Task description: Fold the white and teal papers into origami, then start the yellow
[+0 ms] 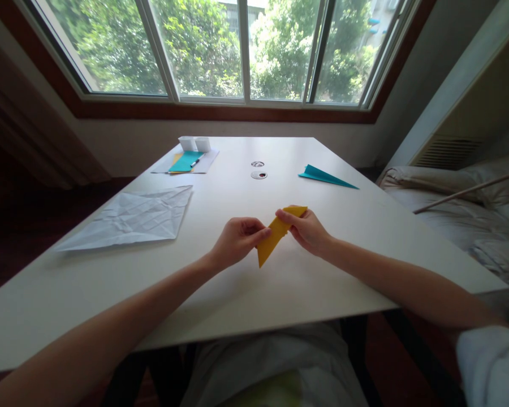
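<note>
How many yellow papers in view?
2: a folded yellow paper held by the left hand and right hand, and a yellow sheet partly under the teal sheet, toward the back left. More could be hidden there.

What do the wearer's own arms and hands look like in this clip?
The left hand and right hand are bare, with no gloves, rings, watches or bracelets visible. Both forearms are uncovered too. A loose, pale sleeve shows on the right arm at the picture's edge; no sleeve is in view on the left.
</note>
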Tool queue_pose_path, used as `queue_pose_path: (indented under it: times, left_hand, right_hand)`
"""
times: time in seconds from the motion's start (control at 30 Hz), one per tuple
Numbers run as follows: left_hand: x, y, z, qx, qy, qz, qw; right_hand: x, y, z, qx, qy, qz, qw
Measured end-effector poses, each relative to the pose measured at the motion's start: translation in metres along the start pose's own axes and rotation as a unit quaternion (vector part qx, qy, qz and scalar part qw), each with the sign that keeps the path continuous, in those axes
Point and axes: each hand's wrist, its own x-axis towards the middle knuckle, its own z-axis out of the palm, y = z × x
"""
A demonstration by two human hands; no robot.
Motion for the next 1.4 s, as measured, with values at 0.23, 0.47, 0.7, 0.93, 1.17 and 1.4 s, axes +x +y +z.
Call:
queue_pose_path:
  times: [0.23,0.47,0.7,0.93,1.17,1.4]
  left_hand:
    - [0.002,-0.002,0.000,0.009,-0.005,-0.015,1.000]
    - [0.007,-0.009,-0.002,-0.029,0.018,-0.029,0.999]
    - [0.010,-0.014,-0.010,0.050,0.042,0.000,0.998]
    - [0.003,-0.011,-0.004,0.256,0.029,0.085,0.962]
    - [0.007,-0.008,-0.011,0.296,0.064,0.037,0.952]
    - [0.006,-0.005,-0.011,0.327,0.061,0.034,0.942]
  right_hand:
    - [0.004,0.004,-0.003,0.034,-0.007,0.035,0.999]
    - [0.009,-0.006,-0.015,-0.022,-0.056,0.083,0.995]
    - [0.020,-0.016,-0.035,-0.172,0.004,-0.015,0.985]
    - [0.022,-0.014,-0.035,-0.204,0.031,0.052,0.977]
    - [0.018,-0.017,-0.037,-0.526,-0.055,-0.137,0.837]
    - [0.007,-0.017,-0.032,-0.661,-0.134,-0.303,0.673]
